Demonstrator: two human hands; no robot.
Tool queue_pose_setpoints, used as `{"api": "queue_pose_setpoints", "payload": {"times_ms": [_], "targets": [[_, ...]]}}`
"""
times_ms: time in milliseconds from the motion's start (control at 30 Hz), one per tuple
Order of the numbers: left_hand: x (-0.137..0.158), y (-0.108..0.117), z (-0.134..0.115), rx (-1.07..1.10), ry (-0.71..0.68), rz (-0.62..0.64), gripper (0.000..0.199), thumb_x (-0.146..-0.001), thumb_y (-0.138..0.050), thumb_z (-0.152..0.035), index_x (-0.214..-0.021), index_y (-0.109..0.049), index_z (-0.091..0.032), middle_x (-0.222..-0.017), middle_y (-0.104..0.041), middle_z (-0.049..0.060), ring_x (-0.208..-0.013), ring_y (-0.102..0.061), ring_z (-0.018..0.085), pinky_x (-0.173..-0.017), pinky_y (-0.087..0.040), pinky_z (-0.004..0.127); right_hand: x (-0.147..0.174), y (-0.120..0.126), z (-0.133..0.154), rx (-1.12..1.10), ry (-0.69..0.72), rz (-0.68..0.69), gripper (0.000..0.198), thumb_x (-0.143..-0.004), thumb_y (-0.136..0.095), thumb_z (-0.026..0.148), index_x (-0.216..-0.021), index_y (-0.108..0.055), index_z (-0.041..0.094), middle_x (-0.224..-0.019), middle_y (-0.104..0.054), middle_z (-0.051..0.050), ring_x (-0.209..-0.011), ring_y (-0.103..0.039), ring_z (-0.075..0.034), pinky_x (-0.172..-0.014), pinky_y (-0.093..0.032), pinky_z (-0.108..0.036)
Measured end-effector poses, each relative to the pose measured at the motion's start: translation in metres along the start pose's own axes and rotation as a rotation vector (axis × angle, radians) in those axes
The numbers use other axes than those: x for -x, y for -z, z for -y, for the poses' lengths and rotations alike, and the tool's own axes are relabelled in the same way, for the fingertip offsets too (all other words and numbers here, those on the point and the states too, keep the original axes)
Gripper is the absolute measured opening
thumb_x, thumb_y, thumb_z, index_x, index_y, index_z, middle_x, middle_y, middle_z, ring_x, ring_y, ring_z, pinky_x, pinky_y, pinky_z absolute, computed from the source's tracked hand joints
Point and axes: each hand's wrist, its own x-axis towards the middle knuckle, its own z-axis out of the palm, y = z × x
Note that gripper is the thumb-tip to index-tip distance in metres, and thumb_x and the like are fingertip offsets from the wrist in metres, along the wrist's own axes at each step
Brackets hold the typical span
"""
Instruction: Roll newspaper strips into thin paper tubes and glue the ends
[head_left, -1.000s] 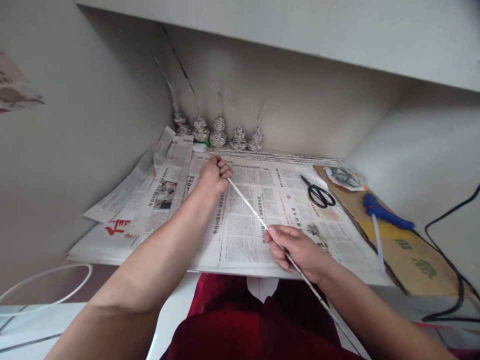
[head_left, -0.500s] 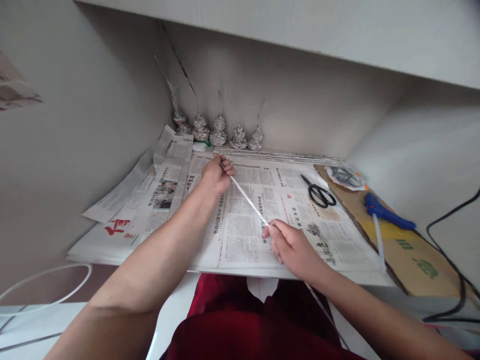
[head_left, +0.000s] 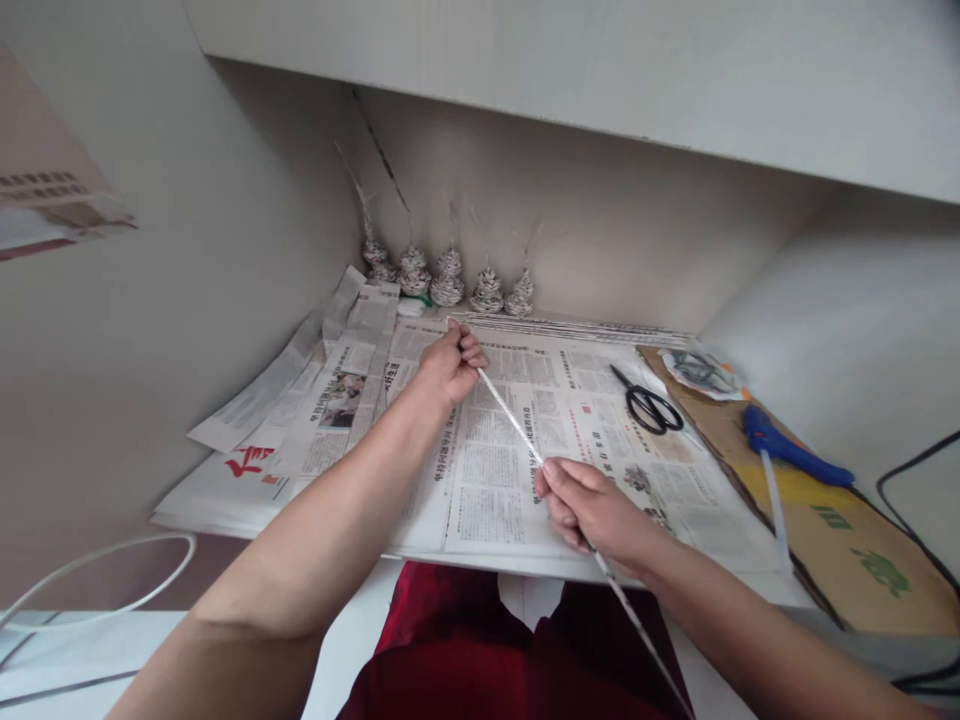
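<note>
A thin rolled paper stick (head_left: 511, 418), whitish with dark flecks, stretches slantwise between my hands above the newspaper (head_left: 491, 480). My left hand (head_left: 452, 362) is closed round its far end, fingers curled. Nearer to me, my right hand (head_left: 581, 500) pinches the same stick between thumb and fingers. From below the right hand the stick runs on past the table edge, over my red clothing, and out at the bottom of the view. Beyond my left hand several paper sticks (head_left: 585, 330) lie in a bundle along the back.
Several gourd-shaped woven paper pieces (head_left: 448, 277) stand along the back wall. On the right are black-handled scissors (head_left: 651, 408), a blue glue gun (head_left: 795, 450) on cardboard (head_left: 885, 530), and a black cable. Paper strips (head_left: 262, 400) lie at left. A shelf (head_left: 570, 70) overhangs the table.
The whole scene sits slightly lower and further right as the view shifts. Both hands keep hold of the stick; more of its tail shows below my right hand.
</note>
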Motion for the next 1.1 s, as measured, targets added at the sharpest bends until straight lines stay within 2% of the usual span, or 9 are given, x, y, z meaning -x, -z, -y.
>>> {"api": "queue_pose_setpoints", "payload": {"times_ms": [67, 133, 200, 333, 400, 600, 700, 867, 1100], "targets": [[0.000, -0.001, 0.001, 0.010, 0.018, 0.012, 0.034, -0.096, -0.032, -0.027, -0.064, -0.038, -0.017, -0.047, -0.025, -0.007, -0.034, -0.023, 0.005, -0.034, -0.020, 0.016, 0.003, -0.001, -0.001, -0.242, -0.113, 0.180, 0.033, -0.089, -0.039, 0.053, -0.078, -0.044, 0.023, -0.051, -0.026, 0.008, -0.038, -0.029, -0.007, -0.034, -0.023, -0.020], [0.000, -0.001, 0.002, 0.013, 0.026, 0.024, 0.033, -0.096, -0.032, -0.027, -0.065, -0.039, -0.017, -0.047, -0.026, -0.007, -0.034, -0.024, 0.005, -0.035, -0.021, 0.016, 0.004, -0.001, 0.000, -0.316, -0.144, 0.250, 0.033, -0.089, -0.039, 0.054, -0.080, -0.045, 0.023, -0.051, -0.025, 0.008, -0.038, -0.029, -0.007, -0.034, -0.023, -0.019], [0.000, 0.000, 0.003, 0.006, 0.015, 0.030, 0.033, -0.096, -0.032, -0.029, -0.066, -0.040, -0.017, -0.048, -0.030, -0.006, -0.036, -0.027, 0.005, -0.036, -0.024, 0.016, 0.003, -0.001, 0.002, -0.194, -0.114, 0.183, 0.035, -0.089, -0.039, 0.055, -0.086, -0.049, 0.022, -0.054, -0.033, 0.007, -0.039, -0.035, -0.007, -0.035, -0.027, -0.020], [0.001, -0.001, 0.002, -0.022, -0.001, 0.028, 0.034, -0.095, -0.031, -0.033, -0.069, -0.043, -0.016, -0.051, -0.037, -0.004, -0.039, -0.032, 0.006, -0.039, -0.030, 0.016, -0.008, -0.001, 0.009, 0.209, 0.076, -0.100, 0.034, -0.086, -0.047, 0.054, -0.086, -0.053, 0.021, -0.056, -0.041, 0.005, -0.043, -0.040, -0.008, -0.039, -0.032, -0.020], [0.002, -0.001, 0.002, -0.022, -0.003, 0.034, 0.034, -0.096, -0.030, -0.032, -0.068, -0.042, -0.016, -0.051, -0.037, -0.004, -0.038, -0.032, 0.006, -0.039, -0.029, 0.016, -0.013, -0.001, 0.012, 0.200, 0.097, -0.128, 0.033, -0.087, -0.046, 0.052, -0.081, -0.051, 0.020, -0.053, -0.038, 0.006, -0.042, -0.035, -0.007, -0.039, -0.029, -0.019], [0.005, -0.003, 0.005, -0.059, 0.043, 0.101, 0.034, -0.095, -0.032, -0.029, -0.066, -0.041, -0.016, -0.050, -0.038, -0.005, -0.037, -0.033, 0.005, -0.040, -0.032, 0.016, -0.010, -0.001, 0.010, -0.373, -0.118, 0.289, 0.031, -0.088, -0.043, 0.052, -0.079, -0.042, 0.023, -0.051, -0.020, 0.009, -0.038, -0.023, -0.006, -0.032, -0.019, -0.017], [0.004, -0.001, 0.007, -0.196, 0.032, 0.039, 0.029, -0.092, -0.042, -0.031, -0.069, -0.048, -0.015, -0.053, -0.046, -0.003, -0.041, -0.044, 0.007, -0.043, -0.038, 0.019, -0.009, 0.002, 0.006, -0.210, -0.082, 0.176, 0.033, -0.087, -0.044, 0.054, -0.084, -0.047, 0.021, -0.053, -0.029, 0.008, -0.039, -0.029, -0.006, -0.033, -0.023, -0.018], [0.000, 0.004, 0.004, -0.308, 0.001, 0.003, 0.022, -0.088, -0.051, -0.030, -0.075, -0.057, -0.013, -0.058, -0.055, 0.001, -0.046, -0.054, 0.009, -0.037, -0.034, 0.015, -0.014, 0.007, 0.001, 0.162, 0.081, -0.103, 0.035, -0.088, -0.042, 0.054, -0.084, -0.052, 0.020, -0.057, -0.039, 0.005, -0.041, -0.037, -0.006, -0.038, -0.029, -0.019], [0.005, 0.001, 0.002, -0.308, 0.013, 0.114, 0.019, -0.089, -0.050, -0.020, -0.079, -0.061, -0.008, -0.069, -0.061, 0.006, -0.060, -0.061, 0.010, -0.055, -0.053, 0.018, -0.008, 0.014, 0.003, -0.228, -0.052, 0.069, 0.031, -0.088, -0.044, 0.051, -0.081, -0.046, 0.021, -0.057, -0.029, 0.007, -0.041, -0.027, -0.005, -0.036, -0.018, -0.018]]}}
